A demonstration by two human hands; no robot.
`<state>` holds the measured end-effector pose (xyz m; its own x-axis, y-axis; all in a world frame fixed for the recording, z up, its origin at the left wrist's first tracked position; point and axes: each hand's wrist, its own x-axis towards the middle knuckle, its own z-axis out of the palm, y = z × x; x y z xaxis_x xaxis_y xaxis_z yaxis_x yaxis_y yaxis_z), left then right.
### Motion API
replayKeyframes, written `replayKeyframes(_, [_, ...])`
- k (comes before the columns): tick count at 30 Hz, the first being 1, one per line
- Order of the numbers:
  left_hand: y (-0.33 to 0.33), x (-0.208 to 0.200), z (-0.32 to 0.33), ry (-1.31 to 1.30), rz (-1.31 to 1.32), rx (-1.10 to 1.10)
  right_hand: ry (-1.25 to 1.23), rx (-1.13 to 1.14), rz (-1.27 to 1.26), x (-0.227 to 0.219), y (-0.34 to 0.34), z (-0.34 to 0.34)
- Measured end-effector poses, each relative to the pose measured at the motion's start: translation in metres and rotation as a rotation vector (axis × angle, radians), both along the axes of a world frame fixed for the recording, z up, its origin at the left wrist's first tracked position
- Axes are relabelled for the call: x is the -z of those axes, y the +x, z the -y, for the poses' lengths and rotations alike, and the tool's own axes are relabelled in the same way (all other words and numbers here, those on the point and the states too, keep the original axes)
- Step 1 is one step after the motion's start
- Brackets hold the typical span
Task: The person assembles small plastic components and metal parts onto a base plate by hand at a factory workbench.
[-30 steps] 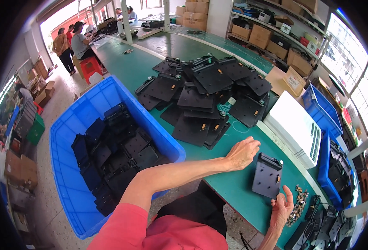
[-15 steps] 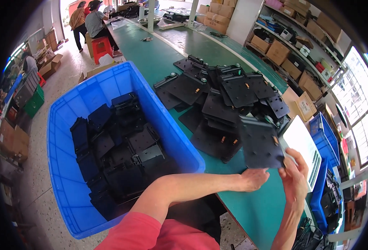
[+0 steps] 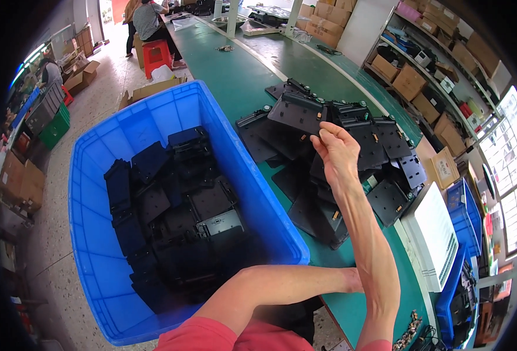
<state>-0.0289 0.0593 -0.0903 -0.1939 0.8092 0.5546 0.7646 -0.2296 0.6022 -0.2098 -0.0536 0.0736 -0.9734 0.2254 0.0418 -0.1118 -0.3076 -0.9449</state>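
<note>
My right hand reaches over the table to a heap of flat black plates. Its thumb and fingers pinch the lower right corner of a black plate, which is tilted above the heap's left side. That plate has small studs, an orange tab and a bar along its far edge. My left arm crosses low from the left; of my left hand only the wrist end shows, as my right forearm covers the fingers. Similar black plates overlap untidily around and beyond my right hand.
To the left stands a deep blue bin holding several black parts. A white laptop and blue crates line the right side. Small metal pieces lie at the near edge. A person sits on a red stool far off.
My right hand has carried the black plate from the near right of the table to the heap's far left. My left hand has slipped behind my right forearm. The view has shifted slightly.
</note>
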Motion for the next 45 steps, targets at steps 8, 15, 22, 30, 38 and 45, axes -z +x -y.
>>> replayKeyframes(8, [0.001,-0.037,0.018,-0.030,-0.245,-0.345,0.085,0.099,0.115,0.023,-0.019,0.012])
replayKeyframes(15, [-0.002,0.009,0.000,0.167,-0.580,-0.539,0.264,-0.009,0.159,0.024,-0.010,0.014])
replayKeyframes(22, [-0.003,-0.033,0.015,-0.011,-0.346,-0.373,0.464,-0.070,0.162,0.022,0.001,0.006])
replayKeyframes(30, [0.003,0.014,-0.020,0.229,-0.387,-0.435,0.442,-0.084,0.136,-0.004,0.043,0.002])
replayKeyframes(38, [-0.008,0.027,-0.038,0.310,-0.481,-0.394,0.443,-0.016,-0.036,-0.044,0.150,-0.031])
replayKeyframes(45, [-0.013,-0.073,0.025,-0.302,-0.235,-0.269,0.608,0.830,-0.162,0.012,0.242,-0.114])
